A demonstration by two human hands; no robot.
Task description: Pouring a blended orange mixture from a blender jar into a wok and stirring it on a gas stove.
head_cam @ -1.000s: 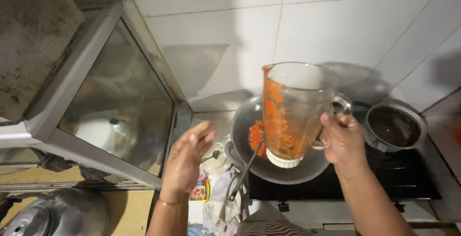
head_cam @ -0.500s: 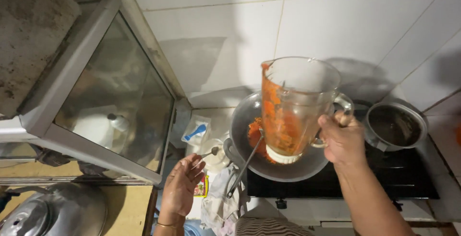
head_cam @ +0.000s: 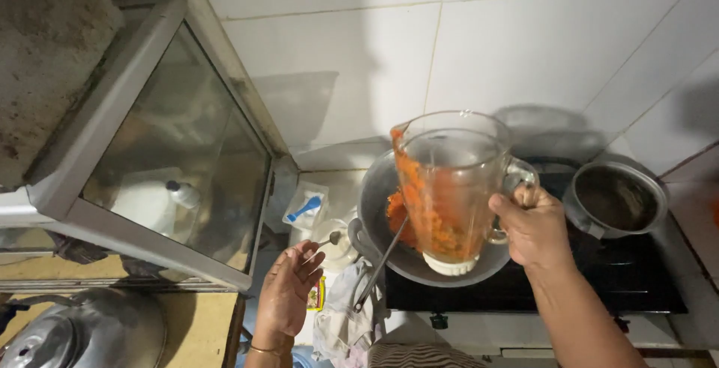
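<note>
Since the earlier frame, the left hand (head_cam: 288, 293) has dropped from beside the pan toward the near left and now closes its fingers on a small spoon (head_cam: 328, 241), whose bowl points to the right. Right hand (head_cam: 533, 227) grips the handle of the glass blender jug (head_cam: 448, 188), holding it roughly upright over the grey pan (head_cam: 374, 203); the jug sits a little higher and more level than before. Orange paste coats the jug's left inner wall, and a patch of the same paste lies in the pan. A long metal utensil (head_cam: 378, 267) leans from the pan toward the near left. The pan rests on a black stove (head_cam: 636, 286), with a small dark pot (head_cam: 618, 199) on the right. A small packet with a blue scoop (head_cam: 305, 207) lies on the tabletop (head_cam: 337, 181) left of the pan.
</note>
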